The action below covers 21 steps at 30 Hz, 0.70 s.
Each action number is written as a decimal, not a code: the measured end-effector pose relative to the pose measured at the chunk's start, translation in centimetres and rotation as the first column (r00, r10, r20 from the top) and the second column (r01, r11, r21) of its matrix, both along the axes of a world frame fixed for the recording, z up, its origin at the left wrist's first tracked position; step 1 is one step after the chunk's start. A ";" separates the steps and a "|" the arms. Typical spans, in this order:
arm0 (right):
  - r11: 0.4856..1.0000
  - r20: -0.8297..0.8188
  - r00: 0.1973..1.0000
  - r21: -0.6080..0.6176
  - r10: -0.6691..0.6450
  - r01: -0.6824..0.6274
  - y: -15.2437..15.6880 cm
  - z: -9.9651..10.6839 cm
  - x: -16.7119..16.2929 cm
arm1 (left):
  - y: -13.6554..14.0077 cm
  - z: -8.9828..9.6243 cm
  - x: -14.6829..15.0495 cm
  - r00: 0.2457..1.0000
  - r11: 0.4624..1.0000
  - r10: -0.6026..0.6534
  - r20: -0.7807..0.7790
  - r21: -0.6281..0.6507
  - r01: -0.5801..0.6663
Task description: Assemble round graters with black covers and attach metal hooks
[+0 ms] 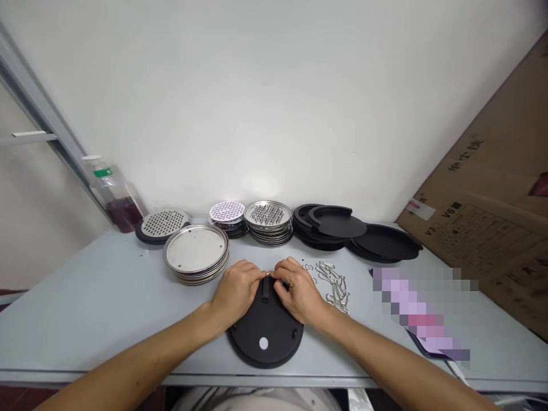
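Note:
A round black plastic disc (265, 325) lies on the table in front of me, with a white dot near its front edge and a dark strap-like tab (266, 290) at its far side. My left hand (240, 288) and my right hand (297, 288) meet at that far edge, fingertips pinched together. Between them shows a small shiny metal piece (268, 274), mostly covered by the fingers, so its shape is unclear. Just right of my right hand lies a loose pile of bent metal wire hooks (337, 285).
Behind my hands stand a stack of steel discs (197, 250), perforated grater discs (165, 224), spiked grater discs (269, 217) and black round trays (338, 221). A bottle of dark red liquid (122, 211) is at left. A pixelated phone-like object (422, 319) and cardboard box (483, 228) are at right.

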State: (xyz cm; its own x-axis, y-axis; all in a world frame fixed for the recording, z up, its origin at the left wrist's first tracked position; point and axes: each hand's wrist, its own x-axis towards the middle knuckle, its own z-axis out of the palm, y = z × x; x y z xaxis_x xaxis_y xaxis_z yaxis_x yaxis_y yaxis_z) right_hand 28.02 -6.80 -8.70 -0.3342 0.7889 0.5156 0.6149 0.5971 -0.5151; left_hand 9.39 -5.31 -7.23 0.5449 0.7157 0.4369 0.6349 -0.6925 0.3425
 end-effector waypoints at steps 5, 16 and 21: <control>0.999 0.012 0.999 -0.004 -0.040 0.040 -0.1 -0.1 0.0 | 0.0 -0.1 0.0 0.999 1.000 -0.024 0.042 0.004 0.024; 0.995 0.030 0.996 -0.048 -0.082 0.083 -0.3 0.6 -0.1 | 0.0 0.0 -0.2 0.997 0.999 -0.019 0.072 -0.029 0.021; 0.995 -0.034 0.996 -0.072 -0.077 0.074 0.4 0.7 0.4 | 0.3 0.2 -0.4 0.993 0.997 -0.024 0.113 -0.072 0.032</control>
